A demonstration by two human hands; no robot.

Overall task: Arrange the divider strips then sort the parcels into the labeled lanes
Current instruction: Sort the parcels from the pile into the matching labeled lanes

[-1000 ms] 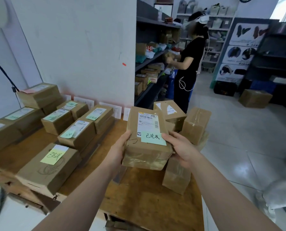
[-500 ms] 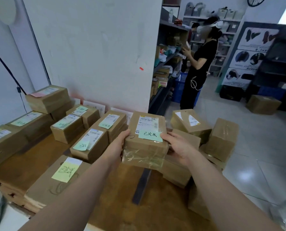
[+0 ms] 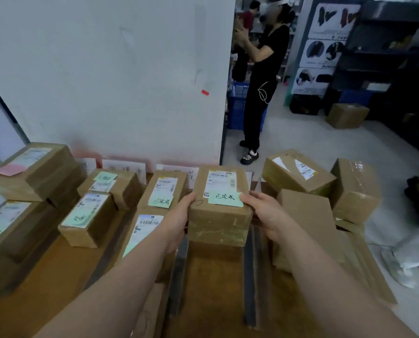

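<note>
On the brown wooden table (image 3: 57, 264), your left hand (image 3: 179, 223) and right hand (image 3: 267, 213) curl round the brown cardboard parcel with the green note (image 3: 219, 215), over the lane between two dark divider strips (image 3: 250, 276). This looks like sorting; next, set it down squarely between them.

1 black-clad person (image 3: 268, 59) stands by, seemingly, a crate (image 3: 237, 104).

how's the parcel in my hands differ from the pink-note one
The held parcel has a green note, the pink-note parcel a pink note. Left hand and right hand grip the held parcel; the pink-note parcel rests untouched atop another box. Both are brown cardboard with shipping labels.
</note>
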